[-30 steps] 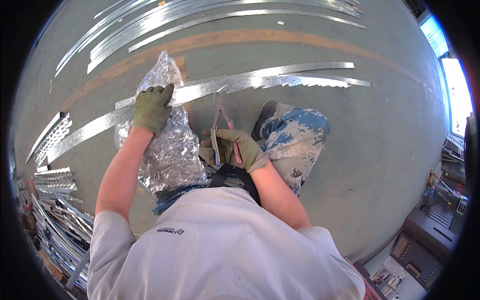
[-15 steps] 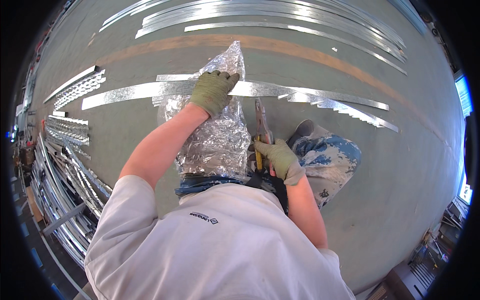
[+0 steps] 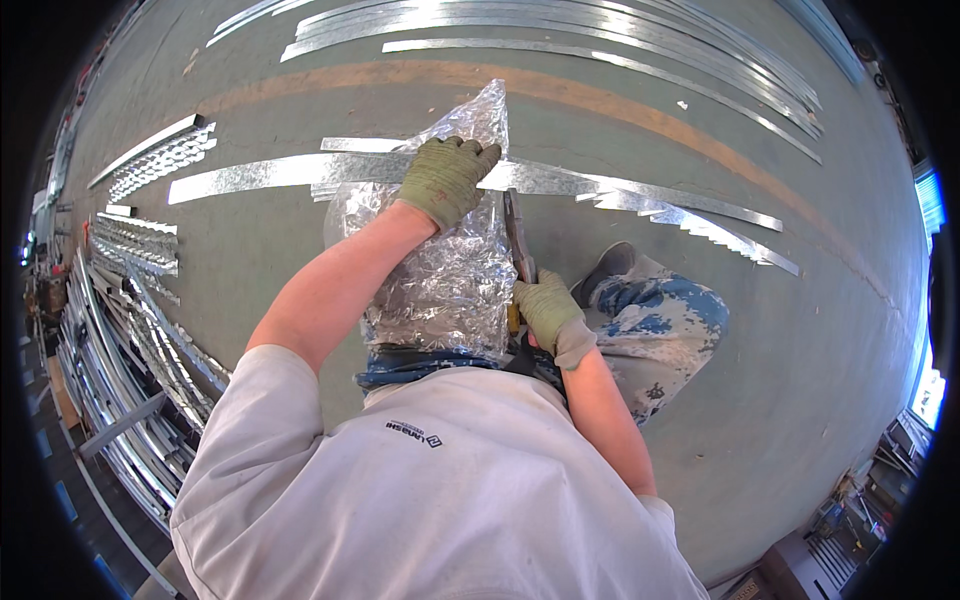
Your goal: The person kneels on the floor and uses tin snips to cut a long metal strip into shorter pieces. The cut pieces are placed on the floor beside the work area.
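My left hand (image 3: 446, 184), in a green work glove, is closed over a long flat galvanized metal strip (image 3: 250, 176) that lies crosswise over my leg. Crinkled clear plastic wrap (image 3: 440, 300) covers that leg and pokes up in a point beyond the strip. My right hand (image 3: 550, 312), gloved as well, grips a pair of tin snips (image 3: 517, 238) with yellow on the handles. The jaws of the snips reach the near edge of the strip, just right of the plastic. Whether they are closed on the metal I cannot tell.
Several shorter metal pieces (image 3: 720, 235) lie under the strip's right part. Long metal strips (image 3: 450, 18) are laid across the floor ahead. Stacks of notched pieces (image 3: 165, 175) and bundled metal profiles (image 3: 120, 390) are at the left. My bent right leg (image 3: 665, 330) is beside the snips.
The snips have moved forward and turned more edge-on, with their jaws now at the strip, and the right hand is closed further round the handles. My left hand keeps its hold.
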